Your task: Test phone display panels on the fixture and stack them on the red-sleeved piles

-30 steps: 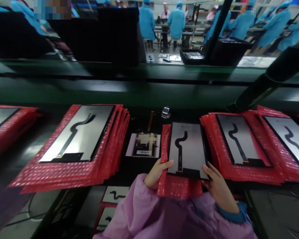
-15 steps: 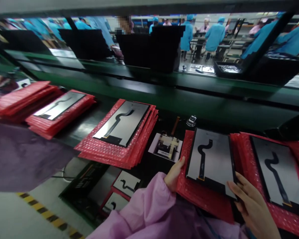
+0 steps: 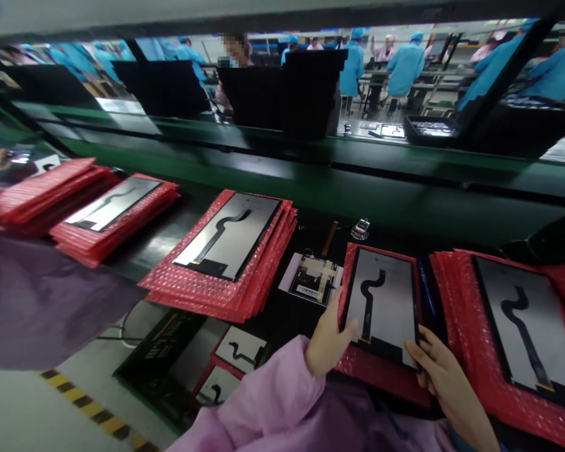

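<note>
Hands (image 3: pixel 328 336) (image 3: pixel 442 370) on display panel (image 3: pixel 395 301), red pouch (image 3: pixel 386 378) beneath.

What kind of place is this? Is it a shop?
More likely an electronics factory: I see what look like screen panels with ribbon cables, stacks of red bubble-wrap pouches, and people in blue coats.

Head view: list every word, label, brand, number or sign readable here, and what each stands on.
No words or numbers are legible.
Barcode label on the taped electronic assembly: too small to read.
Pale marks on the dark green crate: too blurred to read.
Faint print near the top of the held panel: too small to read.
Yellow-black floor stripe: no visible text.
</note>
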Demonstrator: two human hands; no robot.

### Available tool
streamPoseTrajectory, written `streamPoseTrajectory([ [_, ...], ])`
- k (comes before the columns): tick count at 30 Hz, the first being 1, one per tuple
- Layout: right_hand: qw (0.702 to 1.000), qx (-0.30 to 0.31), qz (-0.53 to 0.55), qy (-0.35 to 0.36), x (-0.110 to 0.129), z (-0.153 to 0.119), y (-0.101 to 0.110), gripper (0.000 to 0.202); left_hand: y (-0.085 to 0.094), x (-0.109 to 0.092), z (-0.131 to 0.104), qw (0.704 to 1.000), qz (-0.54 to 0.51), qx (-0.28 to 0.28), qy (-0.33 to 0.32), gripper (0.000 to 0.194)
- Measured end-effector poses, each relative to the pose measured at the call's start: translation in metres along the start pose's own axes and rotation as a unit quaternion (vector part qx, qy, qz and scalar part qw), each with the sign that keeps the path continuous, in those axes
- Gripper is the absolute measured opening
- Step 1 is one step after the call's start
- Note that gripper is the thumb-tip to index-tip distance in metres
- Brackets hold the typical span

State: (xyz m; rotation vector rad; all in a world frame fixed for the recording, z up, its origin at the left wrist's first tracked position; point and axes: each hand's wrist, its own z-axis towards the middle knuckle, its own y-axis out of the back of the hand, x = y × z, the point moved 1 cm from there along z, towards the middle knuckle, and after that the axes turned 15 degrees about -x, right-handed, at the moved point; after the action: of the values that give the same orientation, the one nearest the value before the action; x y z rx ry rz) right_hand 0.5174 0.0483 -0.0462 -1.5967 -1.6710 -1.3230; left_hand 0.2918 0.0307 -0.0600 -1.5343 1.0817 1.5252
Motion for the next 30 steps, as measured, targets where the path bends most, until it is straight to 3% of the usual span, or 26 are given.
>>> streamPoseTrajectory([
  [3,1.0,-0.005,0.008,0.009,-0.001,-0.001,0.001,0.108,0.017,0.011,-0.023,0.955,0.197,0.0,-0.222,0.069],
  [5,0.999,0.0,0.025,0.02,-0.001,-0.002,0.002,0.106,0.028,0.021,-0.034,0.915,0.264,0.048,-0.3,0.072],
  [7,0.999,-0.002,0.05,0.02,-0.001,-0.003,0.004,0.101,0.035,0.03,-0.038,0.888,0.303,0.075,-0.336,0.077],
  [14,0.999,0.02,0.003,0.035,-0.008,-0.004,0.005,0.099,0.037,0.038,-0.034,0.858,0.348,0.087,-0.368,0.097],
  [17,0.988,-0.002,-0.116,0.105,-0.007,-0.006,0.01,0.081,0.035,0.039,-0.035,0.85,0.361,0.085,-0.373,0.085],
  [20,0.931,-0.096,-0.253,0.245,0.01,-0.006,0.019,0.049,0.033,0.042,-0.036,0.856,0.352,0.067,-0.373,0.069],
  [23,0.865,-0.166,-0.337,0.332,0.045,0.007,0.016,0.045,0.031,0.043,-0.036,0.866,0.329,0.057,-0.371,0.062],
  [27,0.793,-0.183,-0.514,0.271,0.087,0.038,-0.007,0.046,0.028,0.039,-0.031,0.882,0.314,0.064,-0.347,0.054],
  [30,0.777,-0.16,-0.561,0.235,0.1,0.057,-0.019,0.04,0.023,0.035,-0.023,0.902,0.288,0.082,-0.312,0.051],
])
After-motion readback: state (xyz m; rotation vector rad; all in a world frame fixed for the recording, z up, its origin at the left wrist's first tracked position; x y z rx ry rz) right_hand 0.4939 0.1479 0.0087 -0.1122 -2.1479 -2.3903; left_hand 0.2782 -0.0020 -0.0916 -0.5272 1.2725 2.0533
